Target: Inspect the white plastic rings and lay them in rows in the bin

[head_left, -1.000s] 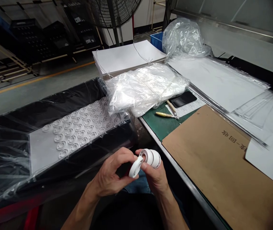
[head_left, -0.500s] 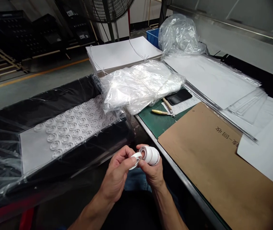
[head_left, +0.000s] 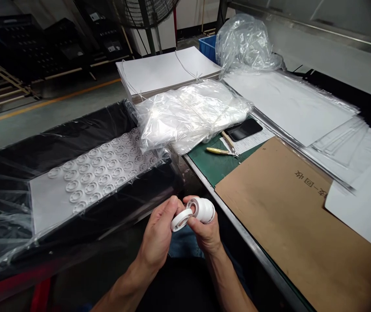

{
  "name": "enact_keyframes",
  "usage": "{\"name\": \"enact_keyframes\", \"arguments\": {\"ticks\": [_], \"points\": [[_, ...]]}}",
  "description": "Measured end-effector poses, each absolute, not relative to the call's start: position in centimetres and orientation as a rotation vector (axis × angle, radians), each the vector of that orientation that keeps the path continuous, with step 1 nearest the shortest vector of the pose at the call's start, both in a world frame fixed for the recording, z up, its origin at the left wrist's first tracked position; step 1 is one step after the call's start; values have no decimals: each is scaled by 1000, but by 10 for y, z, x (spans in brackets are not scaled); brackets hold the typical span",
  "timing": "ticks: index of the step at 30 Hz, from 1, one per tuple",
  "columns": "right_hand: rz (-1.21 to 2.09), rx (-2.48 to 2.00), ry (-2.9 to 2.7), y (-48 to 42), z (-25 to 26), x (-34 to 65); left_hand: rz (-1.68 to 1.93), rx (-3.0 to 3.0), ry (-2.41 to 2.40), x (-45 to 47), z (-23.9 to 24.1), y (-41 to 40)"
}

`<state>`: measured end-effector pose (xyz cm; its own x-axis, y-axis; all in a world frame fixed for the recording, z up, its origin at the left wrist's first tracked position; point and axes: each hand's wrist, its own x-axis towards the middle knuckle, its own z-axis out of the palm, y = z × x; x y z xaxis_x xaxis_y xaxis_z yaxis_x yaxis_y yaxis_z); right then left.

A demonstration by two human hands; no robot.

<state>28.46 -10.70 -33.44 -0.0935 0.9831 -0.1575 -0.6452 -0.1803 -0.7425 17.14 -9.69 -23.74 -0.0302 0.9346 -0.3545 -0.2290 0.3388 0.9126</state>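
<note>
One white ring [head_left: 178, 217] tilts against the left hand [head_left: 157, 236], whose partly hidden hold I cannot tell; at the ring's two o'clock, the right hand [head_left: 208, 235] wraps stacked rings [head_left: 204, 210], count obscured.

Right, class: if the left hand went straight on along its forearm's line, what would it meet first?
Probably the right hand and its stack of white rings, close ahead of the left hand, though depth is hard to judge.
</note>
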Motion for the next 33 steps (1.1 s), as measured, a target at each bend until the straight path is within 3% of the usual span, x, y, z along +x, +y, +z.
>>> {"name": "enact_keyframes", "arguments": {"ticks": [33], "points": [[1608, -809, -506, -107, -335, 281, 941, 958, 1222, 159, -244, -94]]}}
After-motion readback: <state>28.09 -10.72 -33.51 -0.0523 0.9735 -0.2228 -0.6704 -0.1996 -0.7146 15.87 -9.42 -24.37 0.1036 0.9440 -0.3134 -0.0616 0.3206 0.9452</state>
